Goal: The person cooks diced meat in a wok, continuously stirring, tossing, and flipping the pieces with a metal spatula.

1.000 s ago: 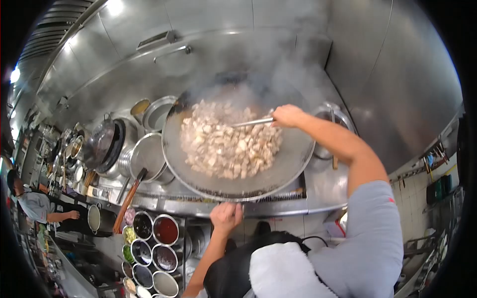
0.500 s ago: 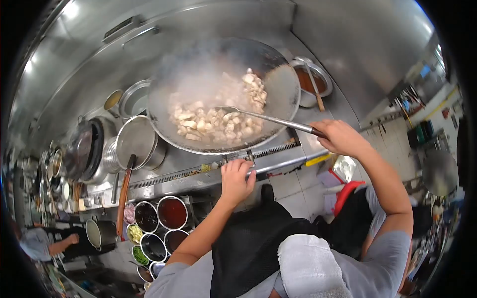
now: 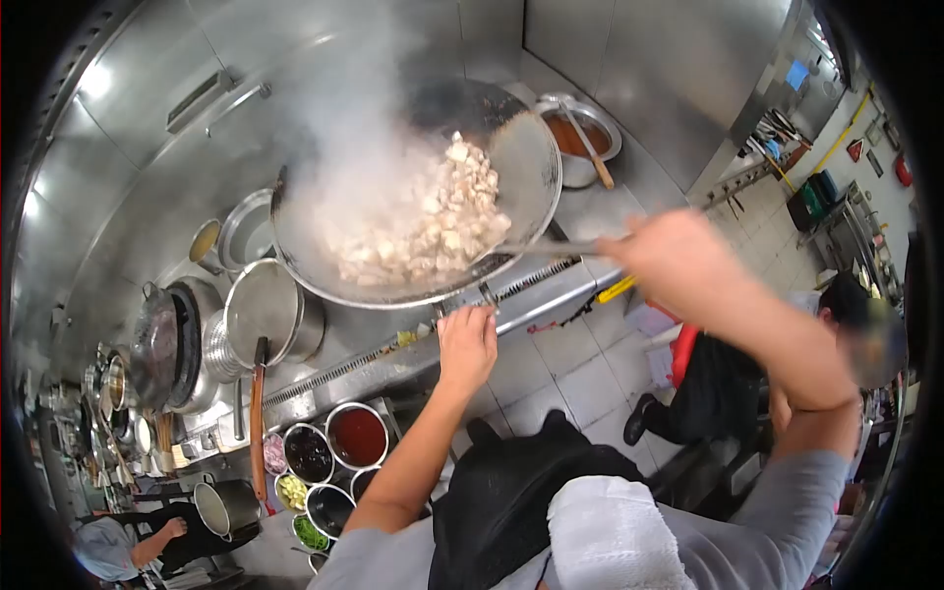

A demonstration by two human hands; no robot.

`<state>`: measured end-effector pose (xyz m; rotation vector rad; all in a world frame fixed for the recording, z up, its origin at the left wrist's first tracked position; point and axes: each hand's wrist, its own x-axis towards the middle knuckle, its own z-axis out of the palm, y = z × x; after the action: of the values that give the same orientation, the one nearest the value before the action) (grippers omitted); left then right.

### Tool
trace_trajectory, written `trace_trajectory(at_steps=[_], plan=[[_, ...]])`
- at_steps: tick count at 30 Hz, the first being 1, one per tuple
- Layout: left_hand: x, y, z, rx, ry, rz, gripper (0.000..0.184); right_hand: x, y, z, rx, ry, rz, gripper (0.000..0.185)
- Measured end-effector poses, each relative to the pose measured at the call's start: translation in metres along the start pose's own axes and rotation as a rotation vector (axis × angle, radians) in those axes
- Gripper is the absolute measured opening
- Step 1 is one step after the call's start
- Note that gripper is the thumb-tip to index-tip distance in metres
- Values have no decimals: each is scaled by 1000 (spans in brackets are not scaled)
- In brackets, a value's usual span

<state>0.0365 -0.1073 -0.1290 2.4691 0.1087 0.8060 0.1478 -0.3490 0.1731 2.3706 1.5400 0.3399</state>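
Observation:
My right hand [image 3: 669, 254], blurred by motion, is closed round the handle of a long metal ladle [image 3: 553, 249]. The ladle reaches over the near right rim of a big round wok [image 3: 531, 187], and its head is hard to make out. Pale chopped pieces [image 3: 442, 221] lie heaped in the wok under thick steam, which hides the left part of the heap. Just below the wok's near rim, my left hand [image 3: 468, 339] rests at the stove's front edge, fingers together on something I cannot make out.
A pot of orange-brown liquid [image 3: 580, 138] stands right of the wok. Left are a deep metal pot [image 3: 264, 313] and a wooden-handled tool [image 3: 258, 423]. Ingredient containers [image 3: 358, 436] sit below. One person [image 3: 108, 546] is at lower left, another [image 3: 723, 379] at right.
The view has shifted. My right hand has moved from over the wok to its right side, drawing the ladle towards the near right rim. The person at right has come more into view.

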Motion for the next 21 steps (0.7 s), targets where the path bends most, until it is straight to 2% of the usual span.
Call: trace_trajectory(at_steps=[2,3,4,5,6,9,11,12,13,17,21], plan=[[2,2,3,32,17,-12,14,42,-33,69,109,6,-25,17],[0,3,3,45,45,9,14,66,-46,110,96,65,-55,18],[-1,4,4,64,31,-6,13,92,-55,147,149,136,4,19],[2,5,5,85,16,-22,12,115,-59,158,201,123,76,17],[7,6,5,106,35,-3,12,146,-61,191,179,213,110,16],[3,10,6,131,-19,-36,11,229,-45,261,292,311,140,12],[6,14,8,108,-1,-50,12,249,-30,263,325,361,182,14],[6,15,9,116,-14,-41,12,250,-26,255,313,268,173,15],[5,18,9,128,-10,-63,13,243,-25,251,304,168,159,17],[2,17,17,169,7,-85,14,149,0,222,495,71,206,22],[-2,13,28,88,33,-56,13,28,17,227,614,113,288,27]])
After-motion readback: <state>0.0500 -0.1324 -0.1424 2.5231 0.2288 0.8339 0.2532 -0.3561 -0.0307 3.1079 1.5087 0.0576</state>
